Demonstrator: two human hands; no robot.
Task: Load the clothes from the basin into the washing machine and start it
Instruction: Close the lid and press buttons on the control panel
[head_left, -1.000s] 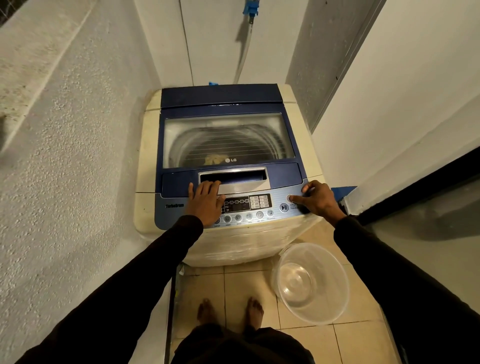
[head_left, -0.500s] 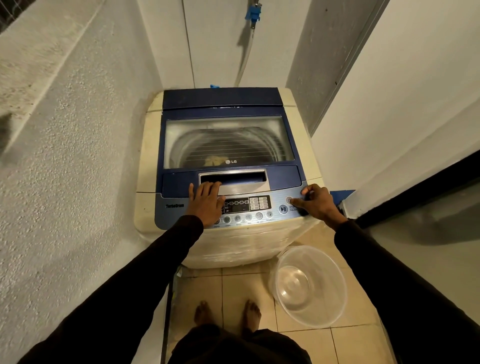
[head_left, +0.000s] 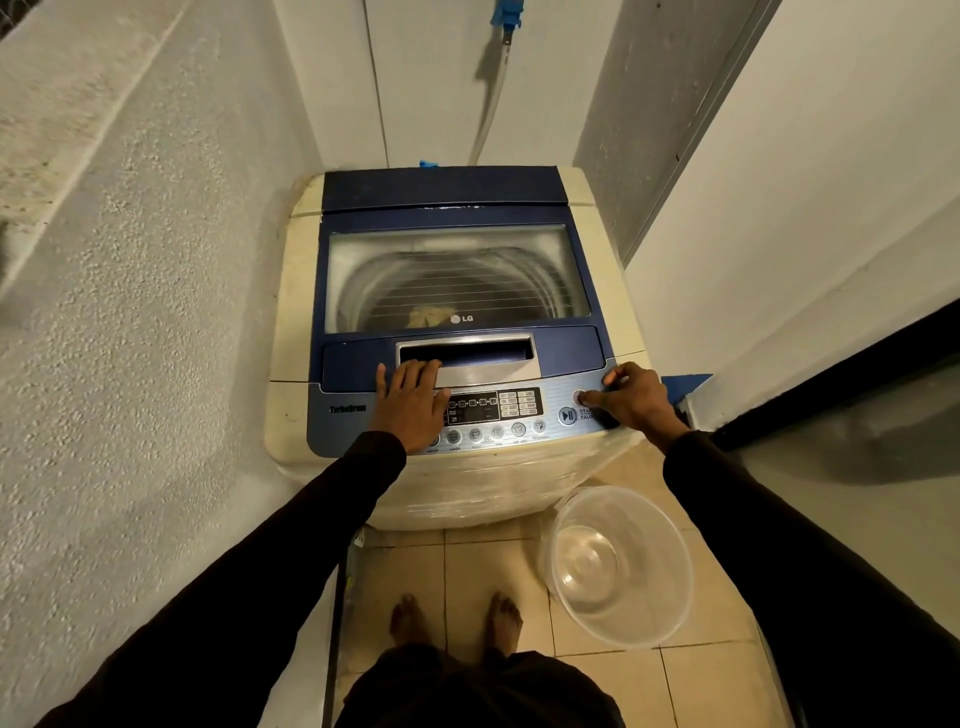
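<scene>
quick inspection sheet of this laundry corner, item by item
surface: tiled floor, bare feet on it
job's things: washing machine lid closed, yellowish cloth seen through it; clear basin empty, on the floor at the machine's front right
clutter: nothing seen
grippers: left hand flat on the control panel; right hand fingertip on a round button above start/pause
cables: pale hose down the back wall from a blue tap
surroundings: rough wall left, dark door gap right
</scene>
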